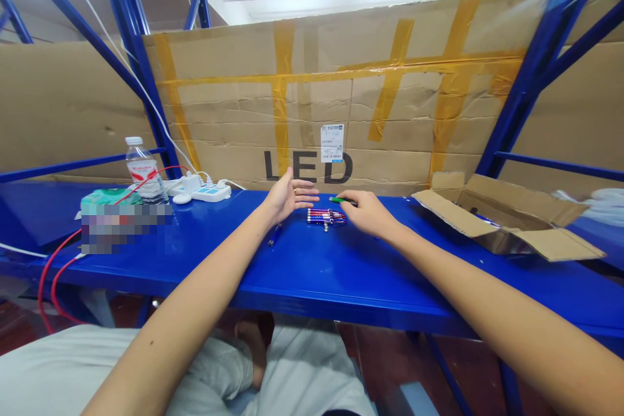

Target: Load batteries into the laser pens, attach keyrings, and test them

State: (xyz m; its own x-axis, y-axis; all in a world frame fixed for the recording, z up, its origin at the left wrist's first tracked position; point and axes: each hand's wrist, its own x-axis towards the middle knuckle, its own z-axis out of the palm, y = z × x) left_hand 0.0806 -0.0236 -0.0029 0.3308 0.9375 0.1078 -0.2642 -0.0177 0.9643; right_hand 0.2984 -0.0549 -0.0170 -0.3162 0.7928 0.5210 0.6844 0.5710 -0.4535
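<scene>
My left hand (288,197) is raised just above the blue table, open, its fingers stretched to the right and nothing in it. To its right, my right hand (364,208) is closed around a slim green and dark pen-like stick (337,199), whose green end points left toward my left fingertips. Below and between the hands lies a bundle of shiny pens (325,216) in red, blue and silver, side by side. A single dark blue pen (275,234) lies apart, under my left wrist. Small silver bits sit by the bundle's near edge, too small to name.
An open cardboard box (502,238) stands on the right with something blue inside. On the left are a water bottle (146,171), a green packet (110,197), a white power strip (207,192) and red cables (53,260). A taped cardboard panel (234,123) backs the blue table (312,279).
</scene>
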